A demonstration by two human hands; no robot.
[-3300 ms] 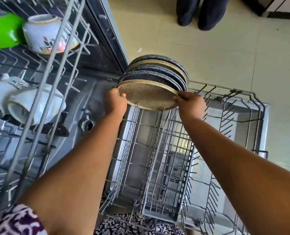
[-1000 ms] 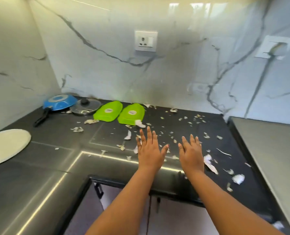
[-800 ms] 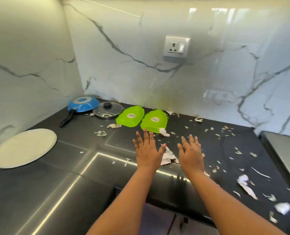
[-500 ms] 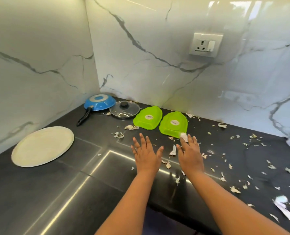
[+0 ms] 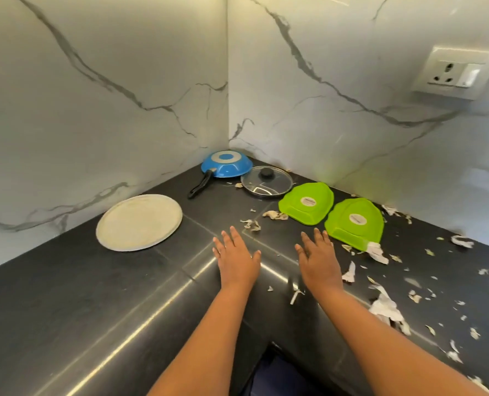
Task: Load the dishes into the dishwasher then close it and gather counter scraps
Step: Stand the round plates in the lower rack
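Note:
Both my hands are stretched out flat over the black counter (image 5: 66, 295), palms down, fingers straight, holding nothing. My left hand (image 5: 236, 257) is near the counter's inner corner; my right hand (image 5: 319, 258) is beside it, just short of the nearer green dish (image 5: 354, 222). A second upturned green dish (image 5: 306, 202) lies behind. A round cream plate (image 5: 139, 221) lies to the left. An upturned blue pan (image 5: 226, 164) and a glass lid (image 5: 267, 181) sit in the corner. White scraps (image 5: 386, 308) litter the right side. The dishwasher is out of view.
Marble walls meet in a corner behind the pan. A wall socket (image 5: 457, 71) is at upper right. More small scraps (image 5: 251, 224) lie just beyond my left hand. The counter's front edge runs below my forearms.
I was at the dishwasher rack holding a stack of plates; now I face the counter. Over the last second the view swung left and both flat hands drifted left with it.

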